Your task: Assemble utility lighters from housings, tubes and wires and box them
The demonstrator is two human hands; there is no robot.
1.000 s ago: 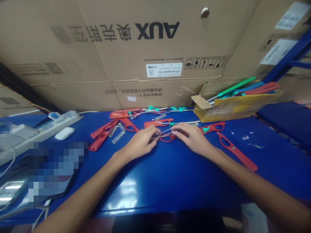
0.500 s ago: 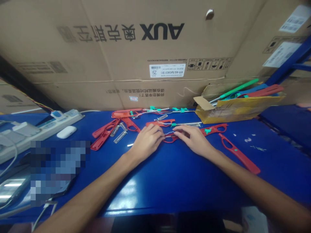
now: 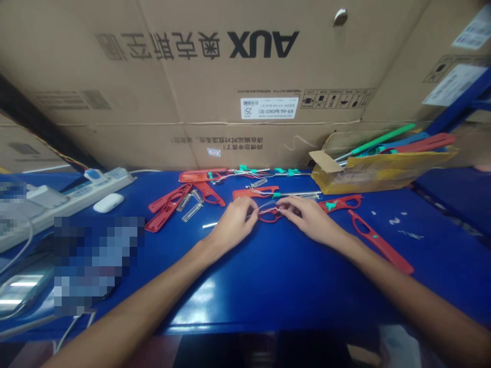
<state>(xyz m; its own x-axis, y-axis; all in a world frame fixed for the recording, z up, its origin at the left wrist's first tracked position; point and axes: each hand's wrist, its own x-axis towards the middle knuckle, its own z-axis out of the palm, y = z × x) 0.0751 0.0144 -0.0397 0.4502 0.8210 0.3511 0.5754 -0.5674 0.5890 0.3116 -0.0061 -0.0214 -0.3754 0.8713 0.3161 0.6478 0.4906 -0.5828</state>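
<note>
My left hand [image 3: 237, 221] is closed in a pinch above the blue table, over a metal rod [image 3: 210, 225] whose end sticks out to its left. Facing it, my right hand [image 3: 307, 217] pinches near thin white wires. What lies between the fingertips of each hand is too small to name. A red handle piece [image 3: 270, 215] with a loop lies between the hands. Just behind them is a red shell [image 3: 255, 192] with wires, a green part and a metal rod. To the right of my right hand lies a red shell with a green piece [image 3: 343, 203].
More red shells [image 3: 169, 207] and clear small tanks [image 3: 192, 211] lie at the left. A red half-shell [image 3: 383, 243] is at the right. A yellow-taped box [image 3: 379, 171] of lighters stands at the back right. A power strip [image 3: 76, 204] and a white case [image 3: 108, 203] are far left.
The view has shifted slightly. My left fingertips have moved a little away from the loop of the red handle piece, and more of that loop shows between the hands.
</note>
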